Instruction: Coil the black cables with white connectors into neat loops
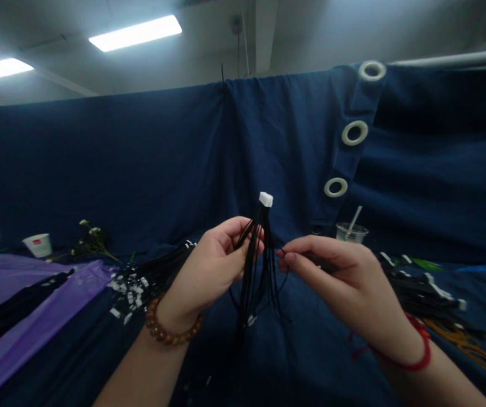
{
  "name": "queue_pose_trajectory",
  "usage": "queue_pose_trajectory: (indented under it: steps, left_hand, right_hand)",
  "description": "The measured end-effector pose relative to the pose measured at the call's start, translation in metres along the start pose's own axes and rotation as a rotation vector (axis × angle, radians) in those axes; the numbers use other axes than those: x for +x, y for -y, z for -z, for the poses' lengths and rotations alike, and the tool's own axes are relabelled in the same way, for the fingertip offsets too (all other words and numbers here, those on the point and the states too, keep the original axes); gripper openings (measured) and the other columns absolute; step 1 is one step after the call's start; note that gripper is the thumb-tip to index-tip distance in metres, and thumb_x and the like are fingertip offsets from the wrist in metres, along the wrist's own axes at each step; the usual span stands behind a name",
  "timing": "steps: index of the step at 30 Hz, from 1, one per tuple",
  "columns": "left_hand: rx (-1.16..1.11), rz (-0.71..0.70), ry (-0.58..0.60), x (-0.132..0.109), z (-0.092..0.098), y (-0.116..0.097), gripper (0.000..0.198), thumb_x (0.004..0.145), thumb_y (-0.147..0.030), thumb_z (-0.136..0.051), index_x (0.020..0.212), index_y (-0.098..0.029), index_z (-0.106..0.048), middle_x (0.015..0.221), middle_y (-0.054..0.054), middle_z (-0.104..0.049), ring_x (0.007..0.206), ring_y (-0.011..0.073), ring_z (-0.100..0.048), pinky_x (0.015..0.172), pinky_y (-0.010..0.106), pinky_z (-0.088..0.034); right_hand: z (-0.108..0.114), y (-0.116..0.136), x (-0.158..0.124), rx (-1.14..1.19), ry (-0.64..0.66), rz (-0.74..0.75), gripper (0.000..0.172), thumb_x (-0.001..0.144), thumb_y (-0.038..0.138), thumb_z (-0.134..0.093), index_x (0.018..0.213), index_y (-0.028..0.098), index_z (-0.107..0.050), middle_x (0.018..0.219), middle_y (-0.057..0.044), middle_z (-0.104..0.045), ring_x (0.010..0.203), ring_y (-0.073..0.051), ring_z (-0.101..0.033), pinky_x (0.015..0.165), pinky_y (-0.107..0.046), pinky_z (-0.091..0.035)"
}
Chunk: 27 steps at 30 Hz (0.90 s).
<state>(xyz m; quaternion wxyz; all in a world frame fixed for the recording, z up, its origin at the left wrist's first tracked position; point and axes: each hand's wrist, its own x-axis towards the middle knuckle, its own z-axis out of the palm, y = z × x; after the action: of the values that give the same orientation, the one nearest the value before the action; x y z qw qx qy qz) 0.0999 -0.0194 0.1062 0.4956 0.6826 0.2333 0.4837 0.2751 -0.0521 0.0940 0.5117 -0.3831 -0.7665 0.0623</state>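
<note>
My left hand (211, 265) is closed around a bundle of thin black wires (256, 265) that stands upright, with a white plastic connector (265, 199) at its top. The wires hang loose below the hand, some ending in small white plugs. My right hand (336, 271) is just to the right, thumb and fingers pinched on one black wire of the same bundle. A brown bead bracelet (170, 333) is on my left wrist and a red cord (416, 350) on my right.
A pile of black wires with white connectors (141, 280) lies at left and another pile (425, 291) at right on a dark blue cloth. Purple plastic (22, 316) covers the left. A clear cup with a straw (352, 230), a white cup (38, 244) and flowers (90, 240) stand behind. A blue curtain hangs behind.
</note>
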Motion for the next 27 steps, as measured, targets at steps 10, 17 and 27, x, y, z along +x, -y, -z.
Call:
queue_pose_trajectory:
  steps: [10, 17, 27]
  left_hand:
    - [-0.021, 0.042, 0.025, 0.0, -0.003, -0.001, 0.015, 0.079, -0.034, -0.058, 0.083, -0.019, -0.056, 0.058, -0.007, -0.038, 0.043, 0.0024, -0.027, 0.037, 0.013, -0.021]
    - [0.019, -0.005, 0.03, 0.0, 0.002, 0.003, 0.02, 0.08, -0.037, -0.055, 0.08, -0.017, -0.058, 0.055, -0.006, -0.038, 0.043, 0.0031, -0.028, 0.037, 0.015, -0.021]
    - [0.011, -0.068, 0.056, 0.0, 0.0, 0.003, 0.013, 0.075, -0.027, -0.064, 0.078, -0.015, -0.062, 0.061, -0.003, -0.049, 0.045, 0.0032, -0.033, 0.041, 0.017, -0.025]
  right_hand:
    - [0.008, 0.002, 0.0, 0.164, -0.005, -0.151, 0.018, 0.085, 0.032, -0.05, 0.087, 0.017, -0.06, 0.058, 0.001, -0.053, 0.049, -0.008, -0.045, 0.044, -0.019, -0.035]
    - [0.015, 0.005, 0.0, 0.137, 0.058, -0.112, 0.017, 0.084, 0.032, -0.053, 0.084, 0.016, -0.059, 0.064, -0.001, -0.055, 0.055, -0.009, -0.046, 0.046, -0.019, -0.035]
    - [0.0, 0.006, -0.001, 0.057, 0.129, 0.028, 0.006, 0.083, 0.022, -0.054, 0.084, 0.018, -0.058, 0.072, 0.002, -0.06, 0.063, -0.008, -0.056, 0.056, -0.018, -0.042]
